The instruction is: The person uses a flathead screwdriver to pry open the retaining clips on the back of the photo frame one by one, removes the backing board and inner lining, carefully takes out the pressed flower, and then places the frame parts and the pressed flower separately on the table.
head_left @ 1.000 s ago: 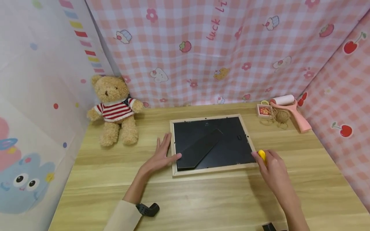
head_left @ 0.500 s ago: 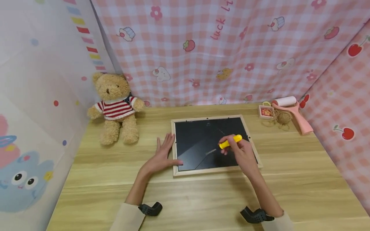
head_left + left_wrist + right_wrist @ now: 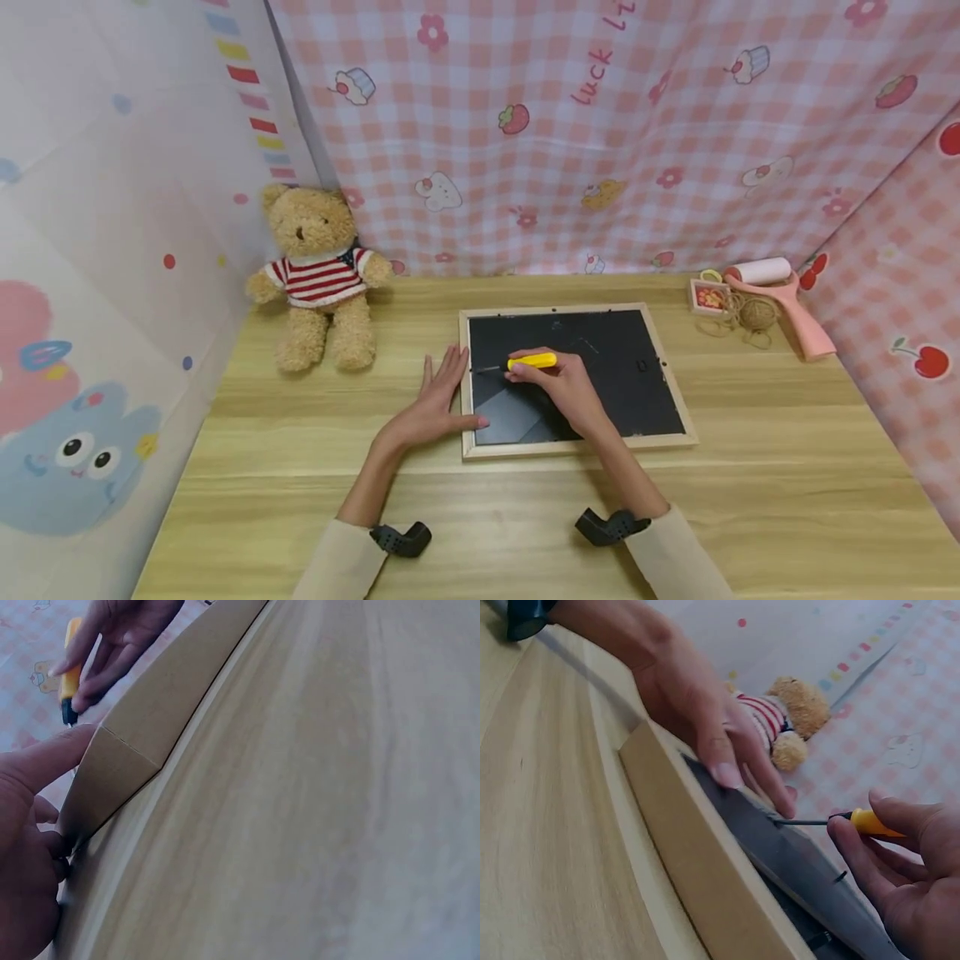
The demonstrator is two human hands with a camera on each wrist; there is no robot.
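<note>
The left hand (image 3: 431, 412) lies low against the frame (image 3: 525, 451), its fingers straight and fanned, the fingertips along the frame's left outer side. Its thumb stands well out from the fingers and reaches over the rim onto the black back (image 3: 615, 404). That hand is spread wide and grips nothing; its forearm slants forward and inward from the near side of the table (image 3: 495, 525).

The right hand (image 3: 566, 387) is above the back, to the right of the left hand, with its forearm slanting leftward across the near rim. Its thumb and fingers are bent and pinch the screwdriver (image 3: 534, 361) by its yellow handle. The shaft points left, away from the right hand, and its tip is at the inner edge of the left rim, just beyond the left thumb; whether it touches the rim is hard to tell.

The frame lies face down, right of the left hand and beneath the right one. The stand (image 3: 513, 417) lies between the left thumb and the right wrist.

Beyond and left of the left hand sits the bear (image 3: 318, 267). Well beyond the right hand, off to its right, are the box (image 3: 710, 296), twine (image 3: 757, 312) and roller (image 3: 798, 312).
</note>
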